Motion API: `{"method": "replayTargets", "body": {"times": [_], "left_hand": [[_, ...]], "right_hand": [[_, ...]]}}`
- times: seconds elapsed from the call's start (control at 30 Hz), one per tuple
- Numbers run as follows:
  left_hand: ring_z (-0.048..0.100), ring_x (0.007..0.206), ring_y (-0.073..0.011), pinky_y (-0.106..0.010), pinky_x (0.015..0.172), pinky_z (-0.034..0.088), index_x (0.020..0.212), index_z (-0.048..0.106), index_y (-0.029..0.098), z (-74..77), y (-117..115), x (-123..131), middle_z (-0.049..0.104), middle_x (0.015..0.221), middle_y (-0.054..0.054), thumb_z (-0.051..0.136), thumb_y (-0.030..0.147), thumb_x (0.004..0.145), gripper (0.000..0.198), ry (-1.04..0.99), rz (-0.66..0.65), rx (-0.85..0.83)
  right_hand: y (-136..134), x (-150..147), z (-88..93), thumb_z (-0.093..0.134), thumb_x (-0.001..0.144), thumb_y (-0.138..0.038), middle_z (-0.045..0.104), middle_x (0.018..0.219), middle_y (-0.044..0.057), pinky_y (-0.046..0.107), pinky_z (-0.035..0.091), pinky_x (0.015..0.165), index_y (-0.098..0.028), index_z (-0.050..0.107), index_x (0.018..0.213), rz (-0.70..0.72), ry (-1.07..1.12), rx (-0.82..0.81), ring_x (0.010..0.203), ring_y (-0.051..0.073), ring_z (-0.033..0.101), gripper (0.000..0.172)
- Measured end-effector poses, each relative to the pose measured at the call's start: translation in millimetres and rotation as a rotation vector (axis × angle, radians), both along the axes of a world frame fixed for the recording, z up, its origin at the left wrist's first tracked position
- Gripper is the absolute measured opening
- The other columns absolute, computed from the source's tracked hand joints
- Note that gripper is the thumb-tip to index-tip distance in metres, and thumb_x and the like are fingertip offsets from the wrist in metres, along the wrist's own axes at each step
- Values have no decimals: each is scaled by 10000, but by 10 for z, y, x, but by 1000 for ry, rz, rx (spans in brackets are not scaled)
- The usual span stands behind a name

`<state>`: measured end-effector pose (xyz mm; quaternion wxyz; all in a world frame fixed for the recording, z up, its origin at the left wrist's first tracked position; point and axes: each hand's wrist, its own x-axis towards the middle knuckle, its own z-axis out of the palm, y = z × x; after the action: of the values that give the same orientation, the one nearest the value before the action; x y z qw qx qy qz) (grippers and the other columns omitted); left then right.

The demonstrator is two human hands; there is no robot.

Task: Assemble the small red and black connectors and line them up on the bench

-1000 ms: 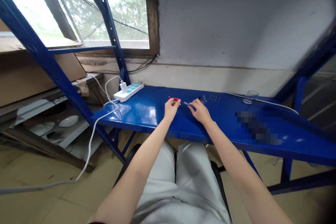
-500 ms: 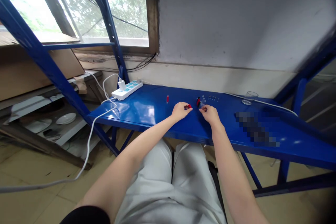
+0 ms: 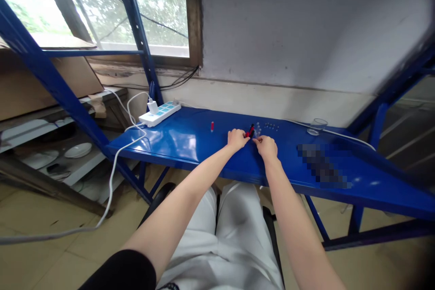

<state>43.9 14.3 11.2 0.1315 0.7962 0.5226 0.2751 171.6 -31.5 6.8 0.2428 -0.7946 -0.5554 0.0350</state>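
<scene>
Head view: the left hand [image 3: 237,139] pinches a small red piece [image 3: 247,135], midway between the front and back edges of the blue bench [image 3: 190,142]. The right hand [image 3: 267,147] bends its fingers close by (I can't tell if they hold anything). Little clear bits [image 3: 257,130] sit just behind, toward the back edge. A white power strip [image 3: 163,114] lies at the back left corner.

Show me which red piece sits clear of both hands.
The lone red piece off to the left of the left hand; the other visible red parts are at that hand's fingertips.
</scene>
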Motion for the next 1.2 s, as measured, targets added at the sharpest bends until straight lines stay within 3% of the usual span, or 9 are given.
{"method": "replayTargets", "body": {"times": [0.63,0.77,0.9,1.0,1.1,1.2], "left_hand": [[532,958,-262,-385,836,377,773,643,184,-78,39,12,658,869,-79,648,408,712,232,1,22,9],[514,949,-239,-355,834,367,890,604,184,29,-10,-186,631,867,-65,630,391,736,259,2,-18,134],[462,1053,-260,-382,896,317,1078,539,175,298,-5,-538,571,1101,-112,457,338,856,287,80,-51,398],[417,1126,-285,-403,934,282,1183,484,151,468,88,-823,505,1216,-146,377,322,887,359,127,-8,484],[400,1151,-298,-411,943,280,1227,460,148,506,187,-1047,467,1269,-156,371,338,885,402,149,39,494],[406,1152,-301,-410,936,296,1256,448,155,419,230,-1169,469,1267,-165,355,372,888,437,190,50,465]], "right_hand": [[10,-5,-19,532,797,-365,686,863,94,294,455,679,-212,689,878,4,-40,5,826,214,634,234],[12,-5,-20,523,796,-372,678,875,94,295,448,686,-201,665,885,7,-25,-8,845,216,627,239],[-27,-28,0,497,799,-352,657,937,106,327,440,729,-184,597,965,15,-34,-4,901,240,614,256],[-71,-60,38,491,781,-345,638,967,129,360,439,735,-164,522,1025,-3,-22,0,901,266,611,305],[-98,-79,76,490,761,-363,630,946,142,371,439,718,-150,481,1020,-11,21,-21,871,281,613,335],[-106,-80,101,480,752,-367,625,919,142,369,439,704,-151,467,993,-25,56,-18,843,280,612,324]]}}
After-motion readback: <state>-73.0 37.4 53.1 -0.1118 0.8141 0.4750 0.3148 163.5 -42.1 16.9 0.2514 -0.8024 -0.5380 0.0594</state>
